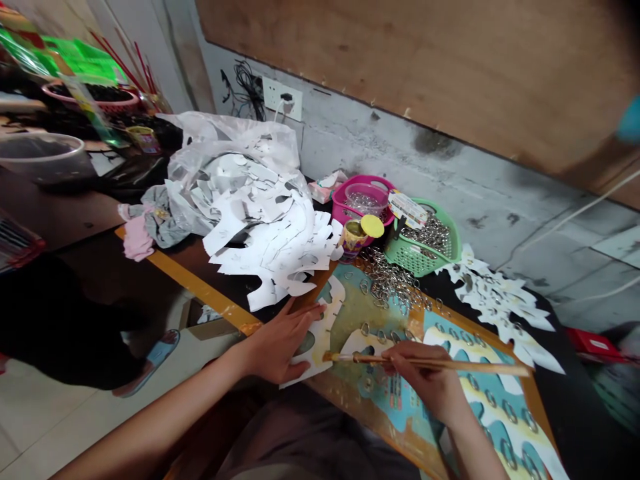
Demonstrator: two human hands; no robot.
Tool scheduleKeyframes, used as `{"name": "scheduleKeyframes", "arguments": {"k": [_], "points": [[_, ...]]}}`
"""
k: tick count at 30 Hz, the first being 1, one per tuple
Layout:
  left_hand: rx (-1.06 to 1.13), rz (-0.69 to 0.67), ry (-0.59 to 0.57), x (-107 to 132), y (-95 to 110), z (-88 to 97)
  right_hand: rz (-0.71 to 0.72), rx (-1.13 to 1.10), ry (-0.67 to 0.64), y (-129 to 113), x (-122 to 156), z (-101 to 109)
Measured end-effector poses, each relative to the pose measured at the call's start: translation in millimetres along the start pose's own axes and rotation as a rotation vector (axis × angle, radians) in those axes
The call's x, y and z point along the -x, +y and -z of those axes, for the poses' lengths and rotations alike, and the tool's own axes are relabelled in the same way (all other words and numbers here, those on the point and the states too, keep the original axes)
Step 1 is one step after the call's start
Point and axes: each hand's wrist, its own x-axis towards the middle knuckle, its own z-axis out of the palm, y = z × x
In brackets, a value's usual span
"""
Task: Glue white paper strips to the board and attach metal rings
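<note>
Head view: two bare hands work over one board (367, 303). One long-handled brush (475, 367) is in the right hand (425, 377), pinched between thumb and fingers, its handle slanting off to the right and its bristles touching one white cutout (335, 320). That cutout lies on the board's left part, under the left hand (280, 343), which grasps nothing: it is spread flat, palm down, fingers toward the board and thumb apart, the forearm reaching in from lower left. The right forearm rises from the bottom right, the wrist bent inward. Just right of the first cutout lies a second cutout (353, 343), with at least three metal rings along its upper edge. Behind stand two baskets, one magenta basket (339, 208) and one green basket (413, 261), one open can (353, 235) with one yellow lid (373, 226), and one ring heap (393, 277), too tangled to count.
</note>
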Motion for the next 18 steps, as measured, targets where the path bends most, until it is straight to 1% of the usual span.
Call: {"name": "scheduleKeyframes", "arguments": {"k": [2,3,6,7,10,12,14,16,18], "points": [[-0.005,-0.006,0.005,-0.3,-0.1,-0.2,-0.015,-0.030,-0.041,-0.3,0.5,0.7],[-0.006,-0.008,0.004,-0.4,-0.2,-0.5,-0.034,-0.060,-0.027,0.2,0.9,0.6],[0.003,-0.001,0.003,-0.9,-0.2,-1.3,-0.075,-0.114,0.086,2.4,2.6,-3.6],[0.007,0.000,0.005,-1.0,-0.2,-1.3,-0.070,-0.111,0.090,3.1,3.1,-6.3],[0.013,0.000,0.008,-0.8,0.4,-0.7,-0.051,-0.131,0.023,5.6,3.3,-15.4],[0.014,-0.002,0.006,-0.7,0.8,-0.1,-0.066,-0.160,0.024,7.5,2.0,-18.6],[0.016,-0.003,0.007,-0.8,0.7,-0.1,-0.073,-0.143,0.016,9.4,0.2,-17.2],[0.019,-0.008,0.014,-0.9,-0.2,-1.0,-0.058,-0.090,-0.017,10.3,-1.1,-10.7],[0.019,-0.015,0.019,-1.0,-1.3,-2.2,-0.047,-0.050,0.023,10.3,-1.2,-1.4]]}}
